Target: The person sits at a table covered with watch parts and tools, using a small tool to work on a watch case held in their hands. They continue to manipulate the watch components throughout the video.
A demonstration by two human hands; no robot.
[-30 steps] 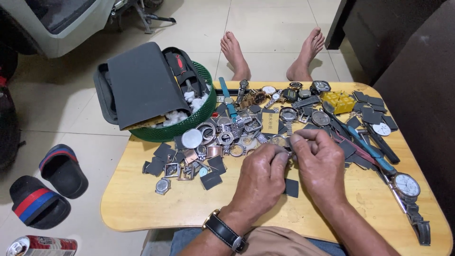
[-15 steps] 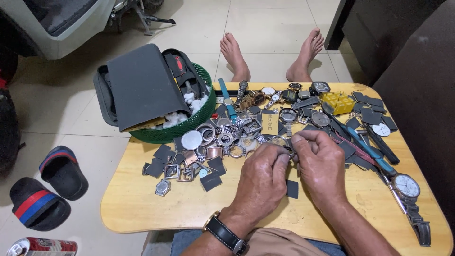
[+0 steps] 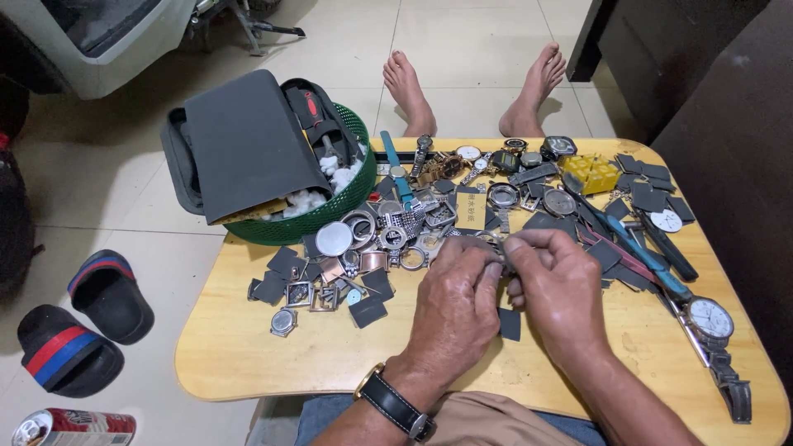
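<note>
My left hand point(image 3: 453, 306), with a black-strapped wristwatch on its wrist, and my right hand point(image 3: 555, 289) meet over the middle of a low wooden table point(image 3: 330, 355). Both pinch a small metal watch part point(image 3: 496, 249) between their fingertips; most of it is hidden by the fingers. Just beyond the hands lies a heap of watch cases, bezels and dark straps point(image 3: 388, 235). A small black square piece point(image 3: 510, 324) lies on the table between my hands.
A green basket point(image 3: 330, 206) with a dark grey tool case point(image 3: 244, 144) stands at the table's back left. A white-faced watch point(image 3: 710, 318), blue-handled tools point(image 3: 644, 252) and a yellow block point(image 3: 591, 173) lie right. My bare feet, sandals point(image 3: 83, 322) and a can point(image 3: 70, 428) are on the tiled floor.
The fingers have shifted slightly around the small part. Nothing else has moved.
</note>
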